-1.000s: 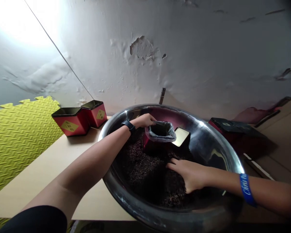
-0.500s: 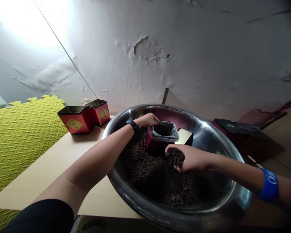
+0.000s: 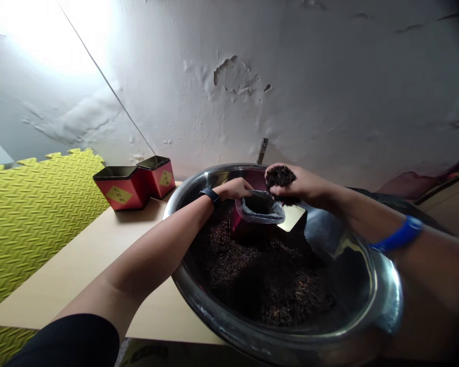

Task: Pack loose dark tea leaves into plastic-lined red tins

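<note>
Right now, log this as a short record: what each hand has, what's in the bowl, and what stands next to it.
left hand: gripping the edge of a plastic-lined red tin
right hand: cupping a handful of dark tea leaves, held up over the bowl
bowl: steel bowl, holding loose tea leaves with the tin standing in them
next to it: two red tins on a pale board

Blown-out white glare on the wall [image 3: 42, 35], far up and left of the right fingers [image 3: 281, 192]; murky shadow below them inside the steel basin [image 3: 390, 300]; bowed, fisheye edges, darkening toward the corners.
</note>
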`<state>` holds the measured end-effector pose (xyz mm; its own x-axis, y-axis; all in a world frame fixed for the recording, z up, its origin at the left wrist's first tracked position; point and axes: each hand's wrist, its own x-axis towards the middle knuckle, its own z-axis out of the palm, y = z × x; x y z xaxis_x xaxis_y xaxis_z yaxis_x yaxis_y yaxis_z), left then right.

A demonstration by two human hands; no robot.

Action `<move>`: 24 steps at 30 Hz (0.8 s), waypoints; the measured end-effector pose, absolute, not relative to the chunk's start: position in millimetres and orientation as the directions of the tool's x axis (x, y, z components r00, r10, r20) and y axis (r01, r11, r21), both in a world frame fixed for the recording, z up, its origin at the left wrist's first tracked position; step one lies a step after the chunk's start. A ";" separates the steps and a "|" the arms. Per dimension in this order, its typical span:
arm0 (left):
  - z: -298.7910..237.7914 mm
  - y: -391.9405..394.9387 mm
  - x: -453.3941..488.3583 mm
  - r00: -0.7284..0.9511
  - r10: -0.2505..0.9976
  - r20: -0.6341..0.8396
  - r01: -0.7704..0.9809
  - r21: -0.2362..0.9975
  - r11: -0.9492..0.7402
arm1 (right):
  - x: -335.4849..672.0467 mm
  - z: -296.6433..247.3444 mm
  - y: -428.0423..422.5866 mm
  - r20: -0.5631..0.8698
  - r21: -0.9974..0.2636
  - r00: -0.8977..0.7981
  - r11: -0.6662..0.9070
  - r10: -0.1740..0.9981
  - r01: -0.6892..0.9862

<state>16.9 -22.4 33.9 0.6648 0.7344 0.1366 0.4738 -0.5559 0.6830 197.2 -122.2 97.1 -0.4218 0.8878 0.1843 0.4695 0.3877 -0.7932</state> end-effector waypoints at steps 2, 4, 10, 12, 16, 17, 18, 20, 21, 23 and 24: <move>32.1 -19.9 16.8 0.677 0.717 0.168 0.486 0.630 -0.606 | 193.2 83.7 -103.4 0.298 -0.700 -0.400 0.484 0.866 0.525; 30.7 -18.3 17.4 0.673 0.721 0.168 0.508 0.603 -0.615 | 189.8 64.9 -89.7 0.206 -0.520 -0.457 0.492 0.866 0.698; 32.1 -17.8 19.4 0.677 0.722 0.143 0.544 0.563 -0.622 | 189.0 43.0 -88.1 0.233 -0.214 -0.444 0.491 0.865 0.844; 32.3 -17.7 19.7 0.666 0.732 0.146 0.549 0.568 -0.613 | 191.3 47.8 -93.9 0.260 -0.108 -0.430 0.468 0.865 0.877; 31.5 -17.9 19.8 0.651 0.746 0.138 0.562 0.574 -0.596 | 194.2 55.6 -103.4 0.308 -0.007 -0.364 0.385 0.879 0.923; 31.4 -18.2 19.7 0.648 0.750 0.135 0.565 0.575 -0.592 | 193.7 56.4 -105.3 0.319 -0.018 -0.370 0.396 0.872 0.918; 31.4 -18.6 19.5 0.647 0.750 0.138 0.564 0.575 -0.593 | 192.5 57.0 -107.3 0.331 -0.039 -0.393 0.429 0.858 0.903; 31.9 -19.6 19.1 0.660 0.736 0.153 0.548 0.571 -0.611 | 187.6 57.9 -113.0 0.341 -0.086 -0.489 0.544 0.803 0.835; 32.3 -20.3 19.0 0.665 0.728 0.165 0.539 0.569 -0.621 | 184.0 58.2 -117.0 0.331 -0.103 -0.550 0.609 0.767 0.787; 33.3 -22.0 19.4 0.665 0.723 0.187 0.525 0.571 -0.631 | 175.5 57.8 -127.3 0.242 -0.142 -0.676 0.714 0.696 0.685; 33.9 -22.9 19.9 0.661 0.725 0.195 0.521 0.575 -0.630 | 171.0 56.5 -133.3 0.151 -0.177 -0.736 0.751 0.660 0.637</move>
<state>19.9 -22.9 33.9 0.6609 0.7247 0.1949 0.5213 -0.6302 0.5755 171.0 -133.3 56.5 -0.7361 0.6599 0.1507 0.6367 0.7506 -0.1767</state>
